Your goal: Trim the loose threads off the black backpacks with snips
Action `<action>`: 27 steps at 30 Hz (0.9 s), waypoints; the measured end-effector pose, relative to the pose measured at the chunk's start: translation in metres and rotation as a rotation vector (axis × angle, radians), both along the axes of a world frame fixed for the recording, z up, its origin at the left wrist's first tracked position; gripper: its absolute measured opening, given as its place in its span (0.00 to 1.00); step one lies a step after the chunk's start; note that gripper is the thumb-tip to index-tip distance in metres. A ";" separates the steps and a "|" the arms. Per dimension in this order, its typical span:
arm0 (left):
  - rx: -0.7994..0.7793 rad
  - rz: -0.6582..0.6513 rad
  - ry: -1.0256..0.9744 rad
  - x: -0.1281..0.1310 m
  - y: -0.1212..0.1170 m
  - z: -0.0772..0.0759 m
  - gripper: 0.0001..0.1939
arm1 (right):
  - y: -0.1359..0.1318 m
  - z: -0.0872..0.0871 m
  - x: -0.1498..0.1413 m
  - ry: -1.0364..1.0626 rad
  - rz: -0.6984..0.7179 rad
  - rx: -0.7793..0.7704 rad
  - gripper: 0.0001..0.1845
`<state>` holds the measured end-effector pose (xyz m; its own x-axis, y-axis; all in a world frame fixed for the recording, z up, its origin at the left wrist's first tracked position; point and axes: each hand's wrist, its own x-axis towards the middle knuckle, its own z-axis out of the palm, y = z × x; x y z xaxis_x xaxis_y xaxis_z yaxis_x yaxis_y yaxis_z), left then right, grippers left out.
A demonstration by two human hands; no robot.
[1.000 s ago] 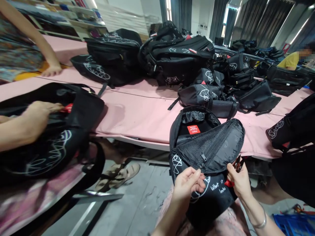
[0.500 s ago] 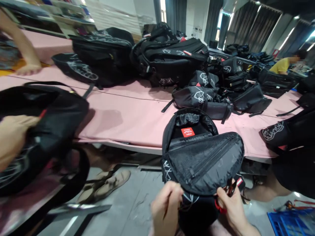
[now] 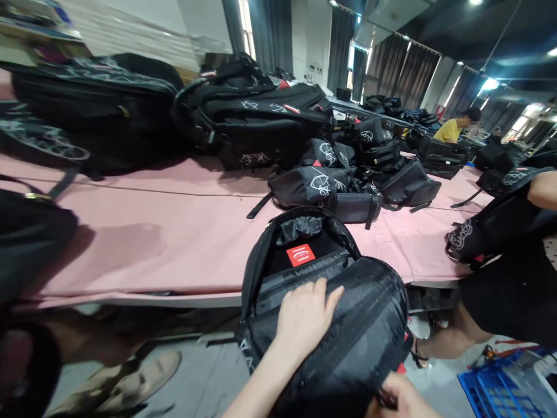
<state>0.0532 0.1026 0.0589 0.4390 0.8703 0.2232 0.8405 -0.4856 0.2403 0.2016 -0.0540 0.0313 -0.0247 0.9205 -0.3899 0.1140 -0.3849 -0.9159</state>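
Observation:
A black backpack (image 3: 261,290) leans against the table edge in front of me, its main compartment unzipped. Its front panel (image 3: 365,325) is folded down towards me, with the dark lining showing. A red label (image 3: 300,255) is fixed to the inside back. My left hand (image 3: 307,316) lies on the lining with fingers stretched and thumb apart, holding nothing. Low by the panel's right edge, my right hand (image 3: 402,397) is closed around a small dark tool that looks like thread snips, mostly hidden by the fingers.
More black backpacks (image 3: 278,125) with white line drawings lie along the pink-covered table (image 3: 174,244). At right, a person's arm (image 3: 543,188) rests by another backpack (image 3: 505,215). A blue crate (image 3: 491,386) stands on the floor. Someone in yellow (image 3: 450,130) is farther back.
My left hand has left the panel's lower rim and moved up onto the lining. My right hand has dropped lower. The view has turned right, so the co-worker's hands at left are gone.

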 end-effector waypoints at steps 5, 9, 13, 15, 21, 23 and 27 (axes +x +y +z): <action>0.301 -0.133 -0.174 -0.015 -0.055 -0.003 0.21 | -0.010 0.064 0.088 -0.198 0.503 0.113 0.16; 0.264 -0.260 -0.210 -0.009 -0.076 0.005 0.22 | 0.015 0.098 0.121 -0.346 0.392 0.253 0.12; 0.268 -0.345 -0.193 -0.001 -0.082 0.007 0.23 | 0.068 0.102 0.104 -0.361 0.235 0.402 0.08; 0.300 -0.367 -0.184 0.000 -0.082 0.006 0.24 | 0.099 0.098 0.091 -0.413 0.268 0.487 0.11; 0.352 -0.409 -0.183 0.000 -0.083 0.005 0.23 | 0.175 0.070 0.066 -0.973 0.290 0.661 0.15; 0.352 -0.423 -0.191 0.000 -0.084 0.006 0.23 | 0.188 0.063 0.060 -1.068 0.341 0.679 0.16; 0.310 -0.430 -0.236 -0.013 -0.078 0.010 0.21 | 0.186 0.063 0.053 -1.135 0.424 0.661 0.09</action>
<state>0.0399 0.0242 0.0689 0.6463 0.5027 0.5741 0.4928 -0.8494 0.1890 0.2550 0.1323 0.0944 -0.3126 0.9425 0.1182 0.9121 0.3326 -0.2396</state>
